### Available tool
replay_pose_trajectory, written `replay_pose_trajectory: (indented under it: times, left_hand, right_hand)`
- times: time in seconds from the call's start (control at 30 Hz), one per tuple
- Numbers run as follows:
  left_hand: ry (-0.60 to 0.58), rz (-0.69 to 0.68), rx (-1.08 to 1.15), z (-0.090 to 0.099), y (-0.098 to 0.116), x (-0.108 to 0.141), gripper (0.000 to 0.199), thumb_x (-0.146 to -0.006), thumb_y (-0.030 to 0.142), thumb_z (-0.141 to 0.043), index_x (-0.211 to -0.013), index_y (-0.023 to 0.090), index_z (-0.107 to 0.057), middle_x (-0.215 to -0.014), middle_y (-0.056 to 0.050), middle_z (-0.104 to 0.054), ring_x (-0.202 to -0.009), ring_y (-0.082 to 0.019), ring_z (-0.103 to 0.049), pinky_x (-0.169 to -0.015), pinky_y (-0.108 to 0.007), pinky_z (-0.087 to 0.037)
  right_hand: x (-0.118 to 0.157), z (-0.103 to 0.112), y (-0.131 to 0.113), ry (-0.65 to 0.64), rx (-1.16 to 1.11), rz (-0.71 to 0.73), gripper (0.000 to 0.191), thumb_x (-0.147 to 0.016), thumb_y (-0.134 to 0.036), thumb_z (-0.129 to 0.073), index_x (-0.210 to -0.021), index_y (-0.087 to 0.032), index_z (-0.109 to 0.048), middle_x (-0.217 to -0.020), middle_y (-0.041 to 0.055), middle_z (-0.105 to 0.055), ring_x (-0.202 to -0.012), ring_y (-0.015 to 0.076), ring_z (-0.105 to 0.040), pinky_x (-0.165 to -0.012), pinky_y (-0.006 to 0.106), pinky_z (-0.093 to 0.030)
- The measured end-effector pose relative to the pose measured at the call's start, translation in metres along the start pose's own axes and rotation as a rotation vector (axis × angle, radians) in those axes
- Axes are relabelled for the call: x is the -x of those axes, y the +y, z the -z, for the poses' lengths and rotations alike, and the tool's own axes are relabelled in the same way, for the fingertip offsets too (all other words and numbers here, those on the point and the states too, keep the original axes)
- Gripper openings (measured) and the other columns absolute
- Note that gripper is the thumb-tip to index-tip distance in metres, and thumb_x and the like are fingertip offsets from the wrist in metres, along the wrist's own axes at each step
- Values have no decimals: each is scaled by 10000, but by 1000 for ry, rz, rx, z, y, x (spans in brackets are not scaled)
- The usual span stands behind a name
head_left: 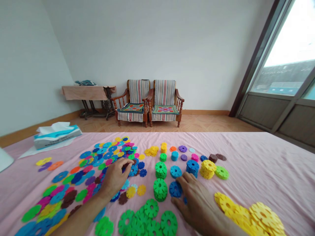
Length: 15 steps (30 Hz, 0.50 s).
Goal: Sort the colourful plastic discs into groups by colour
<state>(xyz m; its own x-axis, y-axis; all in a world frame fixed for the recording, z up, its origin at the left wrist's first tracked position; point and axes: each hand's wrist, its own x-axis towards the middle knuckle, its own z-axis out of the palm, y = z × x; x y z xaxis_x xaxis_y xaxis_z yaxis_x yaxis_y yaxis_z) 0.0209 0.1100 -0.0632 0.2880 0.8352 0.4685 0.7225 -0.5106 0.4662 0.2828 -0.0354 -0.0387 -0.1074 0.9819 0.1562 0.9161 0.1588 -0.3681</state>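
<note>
A single wide view looks from the person's head, above the near side of the desk point(248, 157), facing forward and slightly down across it. The left hand point(118, 177) and right hand point(193, 195) are close to the camera; 2 armchairs point(164, 93) and the back wall point(147, 39) lie well beyond, with a window point(285, 68) at far right.

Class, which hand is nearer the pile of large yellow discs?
Right. The right hand is just left of the yellow pile; the left hand is farther off, over the mixed discs.
</note>
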Motion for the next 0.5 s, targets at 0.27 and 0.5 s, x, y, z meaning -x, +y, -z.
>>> replay_pose_trajectory:
  times: [0.27, 0.5]
  left_hand:
    - [-13, 5, -5, -2, -2, -2, 221, -837, 303, -483, -828, 222, -688, -903, -32, -741, -861, -210, -684, -785, -304, -515]
    - [-23, -17, -8, -1, 0, -1, 231, -849, 308, -474, -835, 224, -690, -903, -27, -736, -856, -208, -682, -784, -303, -514]
  right_hand:
    - [2, -3, 11, 134, -46, 38, 264, -787, -231, -552, -1042, -159, -555, -1002, 114, -581, -928, 256, -582, -791, 389, -488]
    - [-12, 30, 51, 424, 9, -8, 275, -809, -306, -578, -1066, -215, -542, -984, 65, -604, -912, 244, -567, -778, 388, -459]
